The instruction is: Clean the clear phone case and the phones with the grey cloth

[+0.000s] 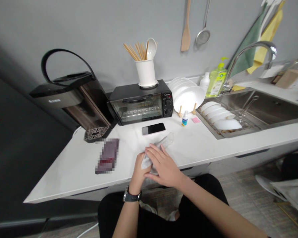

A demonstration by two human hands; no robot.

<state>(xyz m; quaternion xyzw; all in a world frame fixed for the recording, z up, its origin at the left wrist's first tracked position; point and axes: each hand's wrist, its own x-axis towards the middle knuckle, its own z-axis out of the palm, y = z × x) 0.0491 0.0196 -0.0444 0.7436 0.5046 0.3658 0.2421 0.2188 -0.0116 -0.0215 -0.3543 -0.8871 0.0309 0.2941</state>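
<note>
Pretty sure the step in hand is just two-handed fiddling with this clear plastic bag; next move probably calls for steadying one end. It's between the hands near the desk's near edge, far end poking out right past the fingers. Right hand has fingers laid nearly straight across it, left hand's are mostly hidden, so can't tell if either's gripping. Phone lies just beyond, small bottle farther right.
</note>
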